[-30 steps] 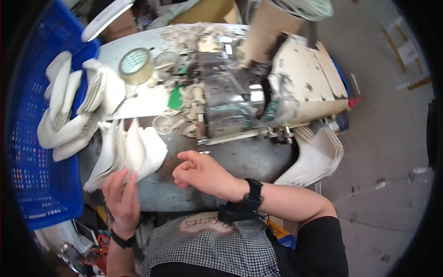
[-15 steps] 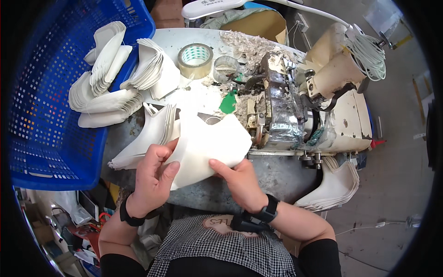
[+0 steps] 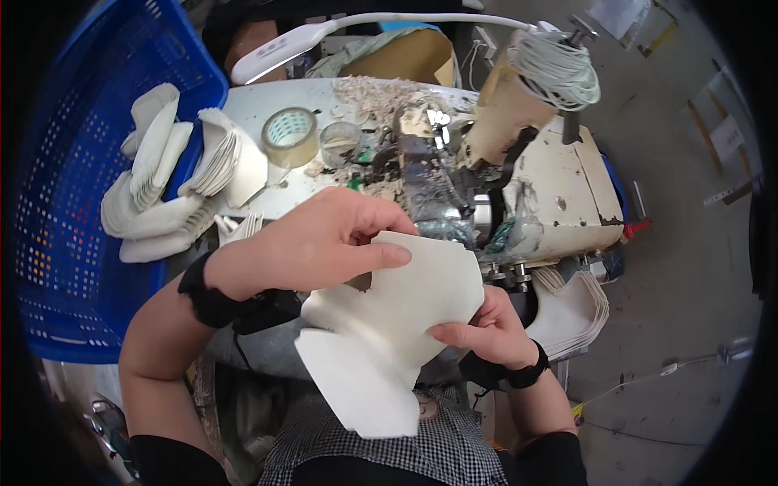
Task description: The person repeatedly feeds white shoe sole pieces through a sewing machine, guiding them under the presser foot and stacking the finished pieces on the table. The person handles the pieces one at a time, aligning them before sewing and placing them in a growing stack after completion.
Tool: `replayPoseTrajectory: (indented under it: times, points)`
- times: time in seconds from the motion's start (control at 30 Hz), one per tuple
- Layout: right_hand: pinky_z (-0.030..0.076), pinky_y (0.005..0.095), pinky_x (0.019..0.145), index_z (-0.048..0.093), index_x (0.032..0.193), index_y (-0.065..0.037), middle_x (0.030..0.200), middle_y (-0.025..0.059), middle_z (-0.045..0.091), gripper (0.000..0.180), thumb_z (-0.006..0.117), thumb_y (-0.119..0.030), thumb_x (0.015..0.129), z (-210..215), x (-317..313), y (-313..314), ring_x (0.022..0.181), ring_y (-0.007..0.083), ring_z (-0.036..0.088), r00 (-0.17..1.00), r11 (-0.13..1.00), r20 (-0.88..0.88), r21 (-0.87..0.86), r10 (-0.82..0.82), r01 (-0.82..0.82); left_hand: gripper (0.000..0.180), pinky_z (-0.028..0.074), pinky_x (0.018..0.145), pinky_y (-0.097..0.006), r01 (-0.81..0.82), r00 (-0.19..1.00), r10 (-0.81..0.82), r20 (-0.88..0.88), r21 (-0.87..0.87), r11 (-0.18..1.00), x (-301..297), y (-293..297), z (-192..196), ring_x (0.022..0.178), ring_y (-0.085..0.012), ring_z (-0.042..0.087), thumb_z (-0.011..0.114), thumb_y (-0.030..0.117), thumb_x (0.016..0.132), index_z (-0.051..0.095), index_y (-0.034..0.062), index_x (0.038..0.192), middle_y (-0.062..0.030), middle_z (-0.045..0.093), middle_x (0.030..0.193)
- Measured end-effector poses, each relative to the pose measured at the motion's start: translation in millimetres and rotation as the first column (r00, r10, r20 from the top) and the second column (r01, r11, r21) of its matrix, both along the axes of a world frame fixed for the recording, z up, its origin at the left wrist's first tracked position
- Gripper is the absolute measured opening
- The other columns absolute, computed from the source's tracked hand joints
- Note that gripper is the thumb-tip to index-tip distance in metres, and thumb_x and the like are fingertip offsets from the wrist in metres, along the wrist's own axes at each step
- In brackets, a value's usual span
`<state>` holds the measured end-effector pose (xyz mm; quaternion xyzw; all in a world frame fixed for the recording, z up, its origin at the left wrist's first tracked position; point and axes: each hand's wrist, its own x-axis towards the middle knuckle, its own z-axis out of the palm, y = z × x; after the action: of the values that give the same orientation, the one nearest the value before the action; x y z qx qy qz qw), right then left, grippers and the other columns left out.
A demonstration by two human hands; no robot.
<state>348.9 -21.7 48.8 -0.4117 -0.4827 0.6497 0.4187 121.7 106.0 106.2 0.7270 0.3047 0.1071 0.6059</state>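
Observation:
Both hands hold a cream cut piece of sheet material (image 3: pixel 389 324) in front of my chest. My left hand (image 3: pixel 324 239) grips its upper edge, thumb on top. My right hand (image 3: pixel 478 324) pinches its right edge from below. The piece hangs just in front of a worn sewing machine (image 3: pixel 519 186) with a cone of white thread (image 3: pixel 555 69) on top. Each wrist wears a black band.
Stacks of the same cream pieces (image 3: pixel 170 186) lie at the left of the work table (image 3: pixel 267 105), beside a blue plastic crate (image 3: pixel 73 178). A tape roll (image 3: pixel 290 136) and a small clear cup (image 3: pixel 339 143) stand behind. More pieces (image 3: pixel 579 312) hang at the right. A white lamp arm (image 3: pixel 340 32) arches overhead.
My left hand took a piece off the stack and both hands brought it up close to my chest. My head has moved nearer, so the table looks bigger.

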Motion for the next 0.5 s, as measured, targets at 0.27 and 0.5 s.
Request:
replayPoseTrajectory:
  times: [0.27,0.5]
  points:
    - [0.049,0.0185,0.068,0.057,0.101,0.001,0.088,0.0054,0.069,0.016,0.064,-0.009,0.091,-35.6,6.3,-4.9,0.076,0.0052,0.063,0.855,0.856,-0.053,-0.073,-0.516,0.512,0.017,0.044,0.049,-0.021,-0.116,0.975,0.12,-0.185,0.029,0.993,41.5,21.1,-26.7,0.052,-0.0049,0.055,0.063,0.014,0.09,0.064,-0.0019,0.093,-0.0001,0.061,0.066]
    - [0.045,0.018,0.067,0.06,0.097,-0.002,0.085,0.0002,0.066,0.014,0.065,-0.014,0.091,-36.9,5.0,4.0,0.072,0.0036,0.058,0.825,0.808,-0.093,-0.285,-0.558,0.515,0.022,0.049,0.056,-0.033,-0.074,0.951,0.159,-0.265,0.304,0.95,54.3,36.2,-24.5,0.055,-0.0193,0.062,0.069,0.02,0.079,0.066,-0.0019,0.076,-0.0125,0.062,0.061]
